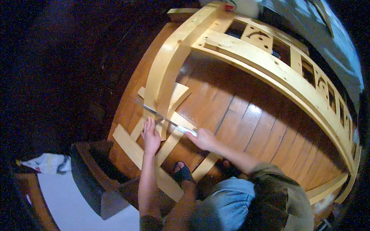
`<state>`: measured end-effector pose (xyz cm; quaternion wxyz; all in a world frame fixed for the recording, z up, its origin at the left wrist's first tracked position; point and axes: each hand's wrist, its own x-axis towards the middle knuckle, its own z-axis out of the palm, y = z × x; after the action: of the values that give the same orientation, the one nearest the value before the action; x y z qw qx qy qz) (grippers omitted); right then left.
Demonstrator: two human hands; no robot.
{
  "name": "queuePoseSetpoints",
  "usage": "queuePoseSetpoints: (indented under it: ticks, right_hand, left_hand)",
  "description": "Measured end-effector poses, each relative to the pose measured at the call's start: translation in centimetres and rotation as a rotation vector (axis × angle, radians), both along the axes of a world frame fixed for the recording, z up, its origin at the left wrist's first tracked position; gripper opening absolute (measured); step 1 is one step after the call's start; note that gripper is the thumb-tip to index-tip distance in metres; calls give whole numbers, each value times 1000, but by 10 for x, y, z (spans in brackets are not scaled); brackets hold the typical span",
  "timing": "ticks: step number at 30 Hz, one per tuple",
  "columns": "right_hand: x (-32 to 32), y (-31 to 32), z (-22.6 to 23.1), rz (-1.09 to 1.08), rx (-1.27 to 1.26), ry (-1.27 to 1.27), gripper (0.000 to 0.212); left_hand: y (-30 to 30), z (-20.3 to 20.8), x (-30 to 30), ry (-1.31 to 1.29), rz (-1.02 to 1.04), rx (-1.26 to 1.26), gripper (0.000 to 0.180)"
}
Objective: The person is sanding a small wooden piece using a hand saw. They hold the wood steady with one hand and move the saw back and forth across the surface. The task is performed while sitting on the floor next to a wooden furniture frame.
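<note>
My right hand (202,139) is closed around the silvery handle of a thin-bladed handsaw (172,122). Its blade lies across the lower end of a thick pale wooden post (163,69), part of a bed-like frame. Just below the blade, my left hand (151,136) rests against the post's end with its fingers stretched out. Whether the blade has cut into the wood cannot be made out. Flat wooden slats (133,148) lie under and around the post's end, some crossing each other.
A slatted headboard panel (266,63) with dark cutouts curves away to the right. My sandalled foot (183,173) stands among the slats on the brown plank floor (246,115). At lower left are a dark brown piece of furniture (92,165) and a white surface (67,196).
</note>
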<state>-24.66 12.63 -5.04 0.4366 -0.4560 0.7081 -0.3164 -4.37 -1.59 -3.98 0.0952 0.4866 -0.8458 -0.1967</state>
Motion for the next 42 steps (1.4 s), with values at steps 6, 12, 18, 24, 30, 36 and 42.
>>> queuePoseSetpoints:
  ticks: [6, 12, 18, 24, 30, 36, 42]
  right_hand:
    - [3, 11, -11, 37, -6, -11, 60]
    - [-18, 103, -19, 73, 104, 76, 51]
    - [9, -38, 8, 50, 10, 39, 55]
    - [-14, 32, 3, 105, 178, 48, 58]
    - [-31, 96, -36, 124, 202, 42, 52]
    - [9, -37, -11, 68, -30, 8, 53]
    - [-30, 72, -7, 122, 133, -17, 54]
  left_hand:
    - [-1, -2, 3, -102, 20, 20, 55]
    - [-1, -4, 10, -57, 9, 9, 57]
    - [0, -6, 3, -53, 6, 31, 58]
    - [0, 3, 8, -127, 35, 33, 59]
    - [0, 4, -1, -95, 37, 56, 60]
    - [-2, 0, -2, -42, 17, 53, 60]
    - [-9, 8, 12, -86, 14, 38, 58]
